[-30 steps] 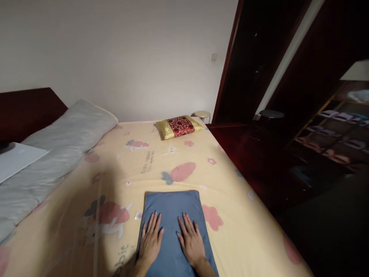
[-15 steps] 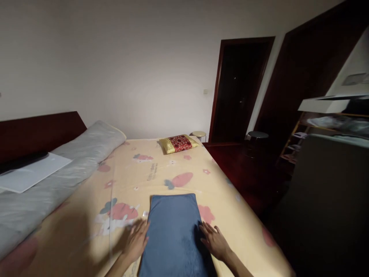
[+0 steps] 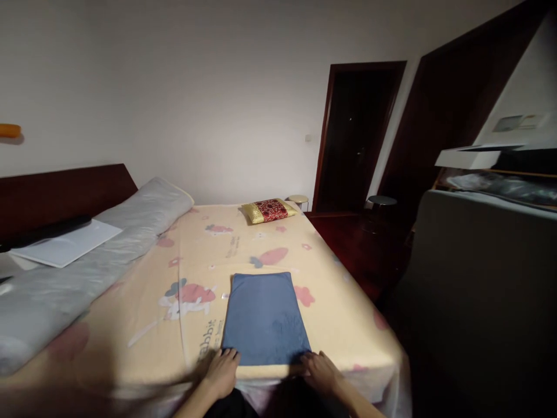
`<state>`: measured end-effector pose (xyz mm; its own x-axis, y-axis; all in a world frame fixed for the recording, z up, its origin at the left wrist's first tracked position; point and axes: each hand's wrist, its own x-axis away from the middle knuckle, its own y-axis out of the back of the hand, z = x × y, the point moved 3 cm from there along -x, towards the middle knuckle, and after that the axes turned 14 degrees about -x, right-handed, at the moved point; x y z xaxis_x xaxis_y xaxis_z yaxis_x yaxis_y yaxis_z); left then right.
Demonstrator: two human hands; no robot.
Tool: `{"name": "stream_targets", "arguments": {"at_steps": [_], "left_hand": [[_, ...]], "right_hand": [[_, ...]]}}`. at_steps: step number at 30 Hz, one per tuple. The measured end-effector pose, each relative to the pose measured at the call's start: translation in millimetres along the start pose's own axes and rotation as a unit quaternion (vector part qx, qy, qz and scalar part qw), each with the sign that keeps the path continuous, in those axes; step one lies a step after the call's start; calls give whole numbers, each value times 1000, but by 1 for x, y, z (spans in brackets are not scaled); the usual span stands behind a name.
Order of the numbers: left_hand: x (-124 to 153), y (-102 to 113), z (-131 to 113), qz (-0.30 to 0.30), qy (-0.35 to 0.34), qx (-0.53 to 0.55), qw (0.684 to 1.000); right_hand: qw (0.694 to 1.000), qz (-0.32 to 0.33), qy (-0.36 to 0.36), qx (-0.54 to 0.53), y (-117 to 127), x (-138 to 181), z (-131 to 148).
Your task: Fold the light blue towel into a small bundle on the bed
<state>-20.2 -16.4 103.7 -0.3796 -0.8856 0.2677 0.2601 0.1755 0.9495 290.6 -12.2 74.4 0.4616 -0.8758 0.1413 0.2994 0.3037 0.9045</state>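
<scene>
A flat blue cushion cover point(image 3: 266, 316) with a velvety surface lies on the bed, a small white tag by its left edge. My left hand point(image 3: 223, 371) is at its near left corner, fingers curled and closed on the fabric. At the near right corner, my right hand point(image 3: 322, 374) also has bent fingers closed on the edge, partly in shadow. Beneath the cover is a yellow bedsheet point(image 3: 148, 325) printed with rabbits, strawberries and flowers.
A gold and red pillow point(image 3: 268, 211) lies at the bed's far end. A rolled grey quilt point(image 3: 130, 232) runs along the left, with a white board point(image 3: 72, 244) on it. Two stools point(image 3: 297, 199) stand beyond the bed. A dark grey panel point(image 3: 483, 290) rises at right.
Both hands have moved from the cover's sides down to its near corners, and their fingers have closed there. My view has shifted back, so the bed's near edge now shows.
</scene>
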Motion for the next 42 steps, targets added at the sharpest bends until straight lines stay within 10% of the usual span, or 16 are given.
{"name": "stream_targets", "arguments": {"at_steps": [9, 19, 42], "left_hand": [[1, 9, 18, 15, 40, -4, 999], [-15, -38, 16, 29, 72, -37, 996], [-14, -12, 58, 42, 80, 76, 993]], "right_hand": [[999, -3, -37, 37, -1, -15, -13], [997, -16, -63, 39, -4, -19, -26], [992, -48, -93, -76, 20, -22, -39]]}}
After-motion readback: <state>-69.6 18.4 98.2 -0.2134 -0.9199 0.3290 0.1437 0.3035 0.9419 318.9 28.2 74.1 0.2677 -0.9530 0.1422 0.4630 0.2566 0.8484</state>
